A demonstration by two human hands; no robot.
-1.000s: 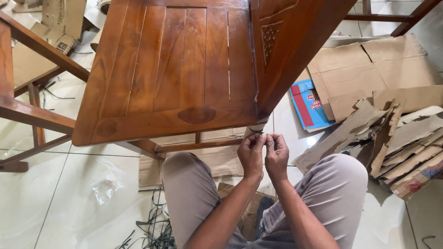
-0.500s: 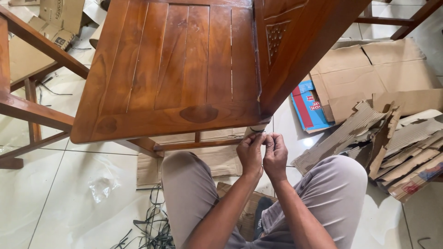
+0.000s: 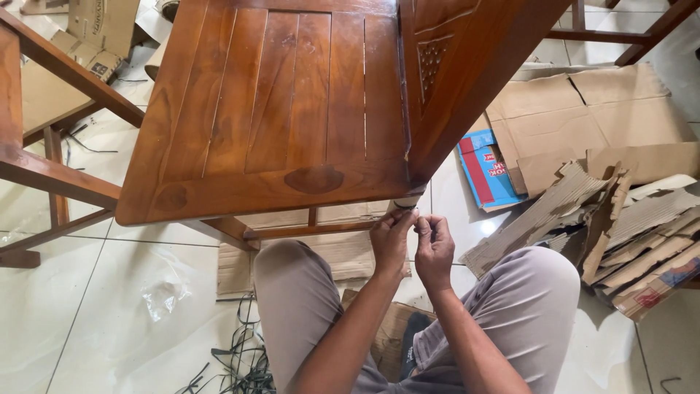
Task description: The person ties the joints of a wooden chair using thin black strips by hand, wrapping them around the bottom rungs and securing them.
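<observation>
A brown wooden chair point(image 3: 284, 109) with a slatted seat stands in front of me, its carved backrest point(image 3: 467, 66) to the right. Both hands work close together just below the seat's near right corner, at the top of the chair leg point(image 3: 403, 204). My left hand point(image 3: 390, 241) pinches at a pale wrapping around that leg top. My right hand point(image 3: 434, 248) sits beside it with fingers curled, holding something small that I cannot make out. My knees in grey trousers frame the hands.
Torn cardboard pieces point(image 3: 620, 219) are piled on the right, with a blue and red box point(image 3: 485, 171) near the backrest. Flat cardboard point(image 3: 335, 248) lies under the chair. Black strapping strips point(image 3: 237, 357) and a clear plastic scrap point(image 3: 164, 298) lie on the white tile floor. Another wooden frame point(image 3: 44, 168) stands at left.
The view has shifted slightly. Both hands stay at the chair's corner with only small finger movements.
</observation>
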